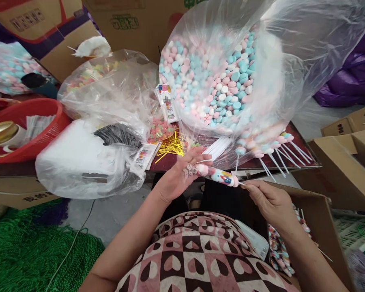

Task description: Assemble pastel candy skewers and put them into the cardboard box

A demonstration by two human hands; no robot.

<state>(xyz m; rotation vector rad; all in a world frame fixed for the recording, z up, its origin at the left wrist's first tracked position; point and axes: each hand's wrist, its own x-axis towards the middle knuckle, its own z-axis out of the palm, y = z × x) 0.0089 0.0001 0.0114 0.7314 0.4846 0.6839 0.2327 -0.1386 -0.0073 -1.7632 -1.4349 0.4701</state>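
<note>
My right hand pinches the thin white stick of a marshmallow skewer, held level in front of my body. Clear film with a colourful printed label covers the pink and white marshmallows. At the skewer's other end is my left hand, fingers stretched and apart, with the film's crinkled end against its palm. Just beyond lie a bundle of white sticks and gold twist ties. To the right, several marshmallow skewers rest at the table edge, sticks pointing toward me.
A big clear bag of pink, blue and white marshmallows stands at the back. Printed cards lean beside it. Leftward are a white plastic bag and a red basket. A cardboard box at lower right contains more skewers.
</note>
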